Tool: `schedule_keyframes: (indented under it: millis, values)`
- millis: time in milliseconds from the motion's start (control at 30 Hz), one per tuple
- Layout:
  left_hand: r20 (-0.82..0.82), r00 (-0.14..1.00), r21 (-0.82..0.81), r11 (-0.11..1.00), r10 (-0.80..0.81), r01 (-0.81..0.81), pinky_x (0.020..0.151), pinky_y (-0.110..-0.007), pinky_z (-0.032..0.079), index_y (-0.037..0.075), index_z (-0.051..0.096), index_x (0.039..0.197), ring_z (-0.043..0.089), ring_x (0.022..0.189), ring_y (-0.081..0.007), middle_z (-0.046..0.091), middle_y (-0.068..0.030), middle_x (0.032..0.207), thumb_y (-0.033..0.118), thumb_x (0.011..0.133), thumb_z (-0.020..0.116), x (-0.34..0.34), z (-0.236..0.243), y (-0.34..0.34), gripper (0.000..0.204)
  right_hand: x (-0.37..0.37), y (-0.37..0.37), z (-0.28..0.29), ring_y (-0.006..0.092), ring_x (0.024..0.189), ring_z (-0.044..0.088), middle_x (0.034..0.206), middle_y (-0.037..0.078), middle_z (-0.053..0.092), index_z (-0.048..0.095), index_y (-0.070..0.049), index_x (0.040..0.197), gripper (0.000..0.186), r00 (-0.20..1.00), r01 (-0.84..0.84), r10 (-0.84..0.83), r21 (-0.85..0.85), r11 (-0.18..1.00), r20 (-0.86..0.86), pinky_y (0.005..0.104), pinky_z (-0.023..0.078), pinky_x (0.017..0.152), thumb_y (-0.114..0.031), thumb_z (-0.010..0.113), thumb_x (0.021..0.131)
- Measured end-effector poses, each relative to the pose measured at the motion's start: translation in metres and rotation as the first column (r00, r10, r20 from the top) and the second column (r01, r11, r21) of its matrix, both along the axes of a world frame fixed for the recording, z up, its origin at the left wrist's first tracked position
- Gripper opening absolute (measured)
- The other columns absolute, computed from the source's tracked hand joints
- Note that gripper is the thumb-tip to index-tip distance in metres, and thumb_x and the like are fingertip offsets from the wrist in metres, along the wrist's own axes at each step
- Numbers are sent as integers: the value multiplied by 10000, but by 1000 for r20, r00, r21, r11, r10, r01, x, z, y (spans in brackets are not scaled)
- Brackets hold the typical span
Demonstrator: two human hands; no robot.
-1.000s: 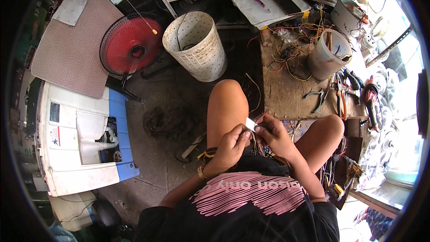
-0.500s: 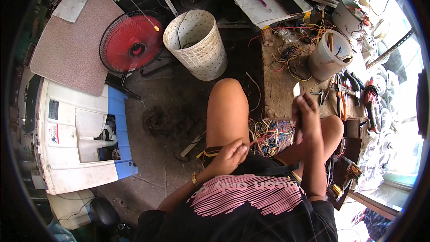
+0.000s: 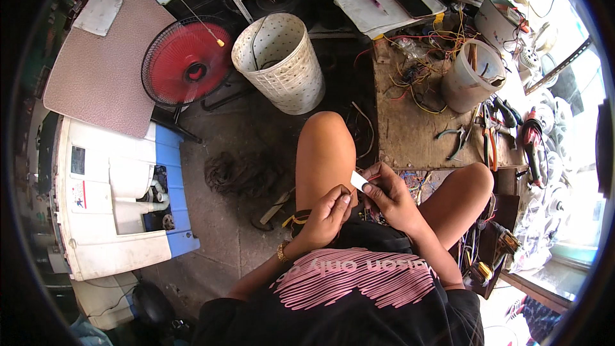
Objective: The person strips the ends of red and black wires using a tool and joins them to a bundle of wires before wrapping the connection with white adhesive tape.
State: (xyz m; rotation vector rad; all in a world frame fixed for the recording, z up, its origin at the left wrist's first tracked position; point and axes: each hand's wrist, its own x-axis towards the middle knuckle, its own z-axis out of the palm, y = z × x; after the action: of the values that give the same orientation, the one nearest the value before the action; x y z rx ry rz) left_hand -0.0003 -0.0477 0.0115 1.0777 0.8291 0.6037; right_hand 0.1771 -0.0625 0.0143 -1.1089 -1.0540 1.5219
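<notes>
Over my lap, my two hands are close together. My right hand (image 3: 392, 197) is closed, pinching a small flat white piece (image 3: 359, 181) like a blade or strip between thumb and fingers. My left hand (image 3: 328, 218) is closed just beside it, fingertips pressed together on a thin red wire that hardly shows now. Below and behind the hands, a tangle of coloured wires (image 3: 419, 181) lies between my legs, partly hidden by the right hand.
The wooden bench (image 3: 410, 134) at right carries pliers (image 3: 456, 141), more tools, loose wires and a translucent bucket (image 3: 471, 80). Ahead stand a dotted white bin (image 3: 285, 77) and a red fan (image 3: 186, 67). A white-and-blue machine (image 3: 96, 243) is at left; dark fibre (image 3: 237, 173) lies on the floor.
My right hand has come down and left with the white piece, from the bench edge to beside my left hand. The left hand has risen slightly. The pliers on the bench are now uncovered.
</notes>
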Motion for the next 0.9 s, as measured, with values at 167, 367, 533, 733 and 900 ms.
schedule_keyframes:
  millis: [167,367,533,733,900]
  values:
    - [-2,1000,5,1000,9,-9,483,-211,277,47,455,894,316,534,-39,386,38,644,114,1031,391,1,2,0,165,-2,1,1,41,495,409,680,-6,506,466,-36,1009,82,998,46,-46,11,999,34,196,321,440,-62,523,957]
    - [-63,998,83,997,-1,6,504,-207,295,48,462,911,325,557,-40,385,39,658,101,1029,386,1,4,1,150,-2,1,-3,41,496,412,687,-5,516,455,-40,999,91,998,46,-46,4,999,45,197,316,431,-72,529,957]
    - [-35,999,92,996,9,-5,514,-208,307,45,461,914,331,571,-41,393,37,679,86,1024,388,4,7,1,139,1,2,5,56,573,467,758,15,533,457,-30,1010,94,999,12,-10,-53,999,35,197,366,493,-62,530,960]
    - [-23,999,114,992,-43,46,521,-203,313,43,460,924,330,566,-41,397,33,699,80,1022,391,0,4,0,125,1,2,-5,52,547,441,714,8,517,471,-29,988,69,999,44,-45,39,998,8,203,347,472,-54,526,955]
    - [28,995,91,991,-96,93,482,-191,283,52,447,931,319,539,-33,389,36,673,106,1030,384,-3,7,0,130,5,2,-1,58,555,453,713,10,516,499,-14,977,52,999,27,-27,5,1000,-26,208,360,486,-43,533,951]
